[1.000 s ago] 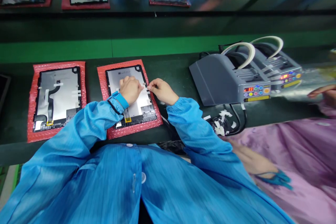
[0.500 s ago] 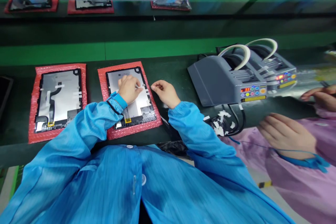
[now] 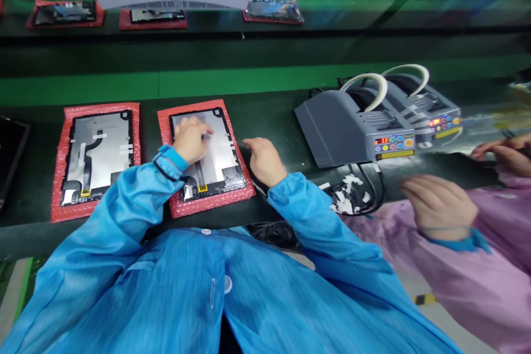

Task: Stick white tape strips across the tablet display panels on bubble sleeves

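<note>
Left hand [image 3: 192,140] loosely curled over tablet panel [image 3: 218,152]; right hand [image 3: 266,161] part-curled just beside its right edge; any hold unclear.

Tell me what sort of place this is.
Probably an electronics assembly line. Tablet-like panels lie on red bubble wrap on a dark bench, gray machines with lit displays stand to the right, and a blue smock and a pink smock show people side by side.

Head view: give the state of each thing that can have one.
Left panel: flat on red wrap
Right panel: flat on red wrap
Left hand: over right panel, contact unclear
Right hand: beside that panel, partly curled
Near machine: display lit
Far machine: display lit
Scraps: loose
</note>
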`<state>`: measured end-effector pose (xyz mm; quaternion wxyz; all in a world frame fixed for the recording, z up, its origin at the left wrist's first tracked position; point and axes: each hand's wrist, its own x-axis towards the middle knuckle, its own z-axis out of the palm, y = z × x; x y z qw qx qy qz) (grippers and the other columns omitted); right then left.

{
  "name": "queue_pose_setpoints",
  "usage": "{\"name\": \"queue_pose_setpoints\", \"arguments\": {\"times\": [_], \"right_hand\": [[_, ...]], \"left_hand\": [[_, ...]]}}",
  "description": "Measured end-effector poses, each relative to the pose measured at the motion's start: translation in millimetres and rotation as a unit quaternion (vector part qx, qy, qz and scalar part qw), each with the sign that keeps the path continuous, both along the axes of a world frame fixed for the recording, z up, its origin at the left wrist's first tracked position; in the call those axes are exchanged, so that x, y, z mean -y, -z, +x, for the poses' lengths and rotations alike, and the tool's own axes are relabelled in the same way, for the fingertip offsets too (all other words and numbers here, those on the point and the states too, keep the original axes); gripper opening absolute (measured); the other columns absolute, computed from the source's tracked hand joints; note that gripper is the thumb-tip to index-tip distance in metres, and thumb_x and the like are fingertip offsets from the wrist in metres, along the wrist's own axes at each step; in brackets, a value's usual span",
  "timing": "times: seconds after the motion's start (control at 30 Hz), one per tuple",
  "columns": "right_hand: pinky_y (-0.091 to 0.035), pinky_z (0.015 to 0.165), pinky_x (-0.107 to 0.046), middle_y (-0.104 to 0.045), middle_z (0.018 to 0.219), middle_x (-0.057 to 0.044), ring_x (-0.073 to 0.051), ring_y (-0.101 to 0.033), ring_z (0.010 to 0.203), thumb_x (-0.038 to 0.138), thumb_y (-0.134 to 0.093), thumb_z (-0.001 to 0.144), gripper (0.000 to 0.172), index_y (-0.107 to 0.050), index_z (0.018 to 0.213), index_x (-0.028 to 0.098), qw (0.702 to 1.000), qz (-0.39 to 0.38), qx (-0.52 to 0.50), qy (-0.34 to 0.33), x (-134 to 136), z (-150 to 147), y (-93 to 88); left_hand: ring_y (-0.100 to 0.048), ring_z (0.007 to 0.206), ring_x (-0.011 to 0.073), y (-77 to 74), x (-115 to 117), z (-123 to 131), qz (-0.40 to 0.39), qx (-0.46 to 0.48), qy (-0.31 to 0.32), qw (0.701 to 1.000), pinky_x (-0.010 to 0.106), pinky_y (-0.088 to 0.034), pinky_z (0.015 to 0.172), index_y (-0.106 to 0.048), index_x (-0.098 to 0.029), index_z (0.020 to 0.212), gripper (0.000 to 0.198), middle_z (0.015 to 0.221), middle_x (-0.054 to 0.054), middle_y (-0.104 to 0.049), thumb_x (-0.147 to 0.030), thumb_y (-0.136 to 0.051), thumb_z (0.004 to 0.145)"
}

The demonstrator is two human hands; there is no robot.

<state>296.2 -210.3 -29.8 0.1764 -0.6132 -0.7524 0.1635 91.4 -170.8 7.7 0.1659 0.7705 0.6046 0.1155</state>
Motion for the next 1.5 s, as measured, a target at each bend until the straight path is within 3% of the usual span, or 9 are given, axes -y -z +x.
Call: {"name": "queue_pose_setpoints", "arguments": {"times": [0.2, 0.37, 0.6, 0.8, 1.0, 1.2, 1.3, 1.37, 1.5], "right_hand": [[-0.040, 0.063, -0.027, -0.058, 0.062, 0.000, -0.014, -0.053, 0.060, 0.023, -0.054, 0.080, 0.009, -0.058, 0.074, 0.017, 0.970, -0.124, -0.181, 0.101, -25, -13, -0.2], [-0.039, 0.062, -0.027, -0.049, 0.055, 0.004, -0.013, -0.047, 0.057, 0.018, -0.054, 0.072, 0.012, -0.047, 0.062, 0.020, 0.958, -0.050, -0.252, 0.127, -23, -27, -5.4], [-0.049, 0.057, -0.029, -0.061, 0.065, 0.002, -0.014, -0.058, 0.056, 0.036, -0.075, 0.054, 0.042, -0.055, 0.086, 0.019, 0.810, -0.219, -0.540, 0.068, -16, -58, -36.1], [-0.045, 0.043, -0.019, -0.056, 0.056, 0.008, -0.008, -0.053, 0.046, 0.023, -0.071, 0.066, 0.028, -0.046, 0.079, 0.021, 0.829, -0.256, -0.496, -0.029, -30, -174, -53.0], [-0.049, 0.052, -0.026, -0.051, 0.050, 0.006, -0.010, -0.053, 0.044, 0.008, -0.063, 0.074, 0.019, -0.047, 0.071, 0.019, 0.904, -0.301, -0.296, -0.073, -48, -249, -38.5], [-0.050, 0.056, -0.026, -0.062, 0.063, 0.002, -0.011, -0.059, 0.054, 0.023, -0.067, 0.070, 0.018, -0.062, 0.086, 0.019, 0.912, -0.136, -0.367, -0.123, 7, -120, -50.5], [-0.048, 0.048, -0.025, -0.060, 0.060, 0.001, -0.011, -0.056, 0.050, 0.044, -0.067, 0.068, 0.027, -0.060, 0.077, 0.020, 0.891, 0.041, -0.428, 0.147, 46, -9, -45.5], [-0.041, 0.040, -0.022, -0.051, 0.051, 0.005, -0.009, -0.049, 0.043, 0.048, -0.066, 0.066, 0.030, -0.054, 0.070, 0.021, 0.832, 0.163, -0.407, 0.340, 69, 56, -35.4], [-0.034, 0.036, -0.018, -0.046, 0.050, 0.006, -0.007, -0.044, 0.041, 0.043, -0.061, 0.071, 0.027, -0.047, 0.064, 0.020, 0.712, 0.215, -0.400, 0.536, 89, 135, -17.3]], "left_hand": [[-0.056, 0.100, 0.0296, -2.8, 32, -69, 0.005, -0.031, -0.215, 0.976, 0.040, -0.043, 0.089, -0.055, -0.011, 0.105, 0.038, 0.100, 0.016, -0.061, -0.042, -0.050, 0.083], [-0.062, 0.092, 0.0245, 15.7, 45, -61, -0.083, -0.014, -0.180, 0.980, 0.032, -0.045, 0.082, -0.057, -0.016, 0.084, 0.022, 0.092, 0.012, -0.066, -0.028, -0.039, 0.090], [-0.063, 0.092, 0.0246, -7.5, 48, -76, -0.036, 0.023, -0.218, 0.975, 0.033, -0.045, 0.078, -0.053, -0.014, 0.101, 0.024, 0.094, 0.014, -0.067, -0.024, -0.033, 0.093], [-0.063, 0.096, 0.0314, -34.0, 59, -183, 0.002, -0.069, -0.358, 0.931, 0.038, -0.045, 0.078, -0.050, -0.017, 0.107, 0.026, 0.100, 0.017, -0.066, -0.031, -0.036, 0.091], [-0.062, 0.099, 0.0347, -17.4, 52, -242, -0.065, -0.144, -0.386, 0.909, 0.041, -0.045, 0.078, -0.050, -0.018, 0.105, 0.027, 0.103, 0.021, -0.065, -0.034, -0.035, 0.089], [-0.059, 0.103, 0.0319, -16.3, 51, -255, -0.078, -0.113, -0.365, 0.921, 0.043, -0.046, 0.082, -0.050, -0.021, 0.105, 0.030, 0.106, 0.013, -0.065, -0.039, -0.033, 0.087], [-0.056, 0.106, 0.0352, -27.7, 58, -245, -0.034, -0.111, -0.379, 0.918, 0.052, -0.046, 0.085, -0.051, -0.027, 0.109, 0.038, 0.110, 0.007, -0.063, -0.048, -0.036, 0.081], [-0.051, 0.112, 0.0435, -37.8, 60, -221, 0.057, -0.126, -0.347, 0.928, 0.062, -0.044, 0.084, -0.051, -0.035, 0.115, 0.049, 0.121, 0.005, -0.059, -0.060, -0.038, 0.075], [-0.050, 0.114, 0.0424, -56.0, 61, -137, 0.131, -0.053, -0.134, 0.981, 0.063, -0.040, 0.093, -0.048, -0.045, 0.120, 0.051, 0.118, 0.000, -0.060, -0.062, -0.038, 0.073]]}}
